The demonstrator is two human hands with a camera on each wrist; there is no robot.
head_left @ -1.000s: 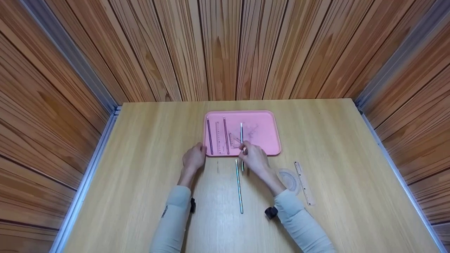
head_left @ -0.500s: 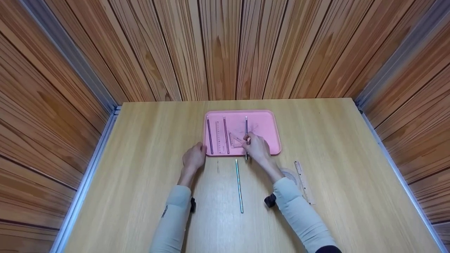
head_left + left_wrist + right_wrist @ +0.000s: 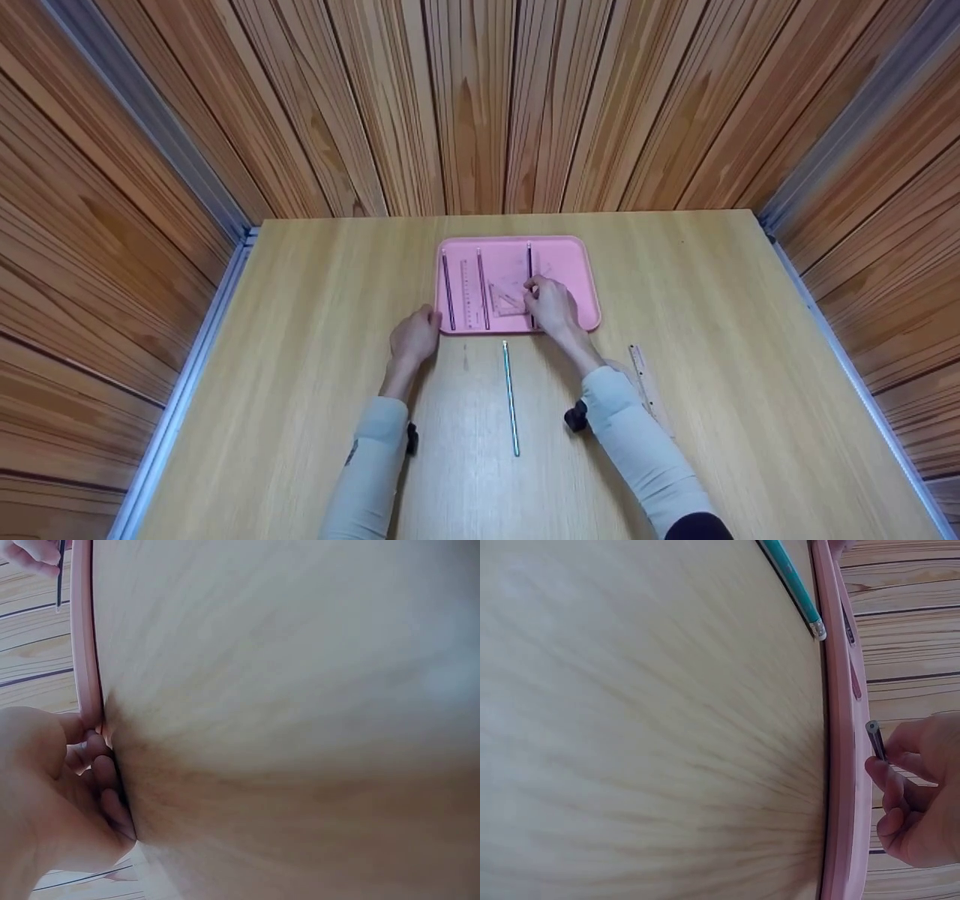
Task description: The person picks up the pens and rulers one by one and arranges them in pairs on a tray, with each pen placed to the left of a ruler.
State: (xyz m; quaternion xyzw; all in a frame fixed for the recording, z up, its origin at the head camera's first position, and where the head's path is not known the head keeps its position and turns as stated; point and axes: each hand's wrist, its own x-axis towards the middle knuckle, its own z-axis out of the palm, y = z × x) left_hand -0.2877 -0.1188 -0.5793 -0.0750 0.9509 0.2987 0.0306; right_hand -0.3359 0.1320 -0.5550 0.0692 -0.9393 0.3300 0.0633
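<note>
My right hand [image 3: 553, 306] pinches a dark pencil [image 3: 530, 259] between thumb and fingertips, over the right half of a pink tray [image 3: 577, 262]. One end of that pencil [image 3: 875, 739] points toward the tray's near rim in the right wrist view. My left hand [image 3: 415, 335] grips the tray's near left corner, its fingers curled at the rim [image 3: 86, 682] in the left wrist view. Inside the tray lie a dark pencil [image 3: 448, 289] at the left, a clear ruler [image 3: 470, 292], a second pencil [image 3: 482, 289] and a clear set square [image 3: 506, 301], side by side.
A teal pencil [image 3: 510, 397] lies on the wooden table [image 3: 300, 337] in front of the tray, its eraser end nearest the rim. Right of it is a ruler [image 3: 645, 382], partly covered by the right sleeve [image 3: 637, 457]. Wood-patterned walls [image 3: 480, 105] surround the table.
My right hand has carried the dark pencil away from me and slightly right, from the tray's near edge to over the tray. The right sleeve now covers the protractor. My left hand stays put.
</note>
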